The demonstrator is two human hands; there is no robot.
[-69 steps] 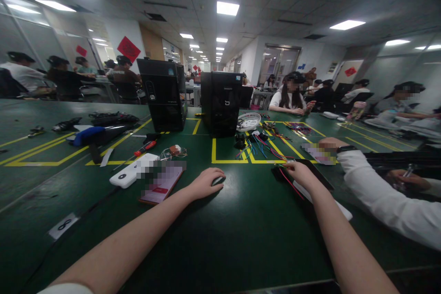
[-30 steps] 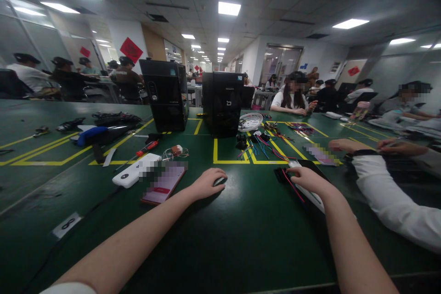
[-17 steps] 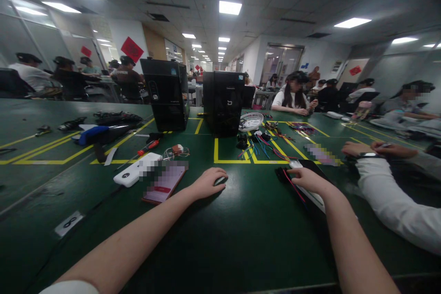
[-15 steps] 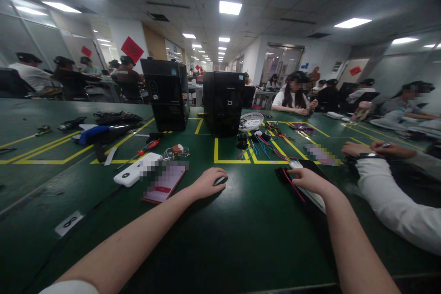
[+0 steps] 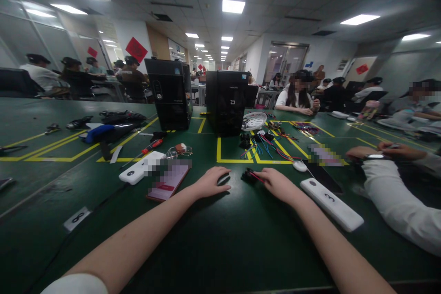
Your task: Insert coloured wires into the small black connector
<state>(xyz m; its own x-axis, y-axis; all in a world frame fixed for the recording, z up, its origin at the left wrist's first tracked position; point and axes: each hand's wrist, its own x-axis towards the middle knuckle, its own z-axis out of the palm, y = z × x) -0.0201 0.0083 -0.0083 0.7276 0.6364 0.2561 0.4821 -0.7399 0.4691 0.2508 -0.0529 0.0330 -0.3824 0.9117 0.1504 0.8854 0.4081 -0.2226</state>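
My left hand rests low over the green table, fingers curved and the thumb apart from them. I make out nothing held in it. Just to its right, my right hand has its fingertips closed on a small black connector with red and dark wires. The connector points towards my left hand, with a short space between. Beyond my hands, a bundle of coloured wires with black plugs lies on the table.
Two black computer cases stand ahead. At left lie a white power bank, a phone and a red-handled screwdriver. At right are a white power bank marked 3, a dark phone and a co-worker's arm.
My right hand has moved left from beside the power bank, bringing the wired black connector near my left hand. The left hand has stayed about where it was.
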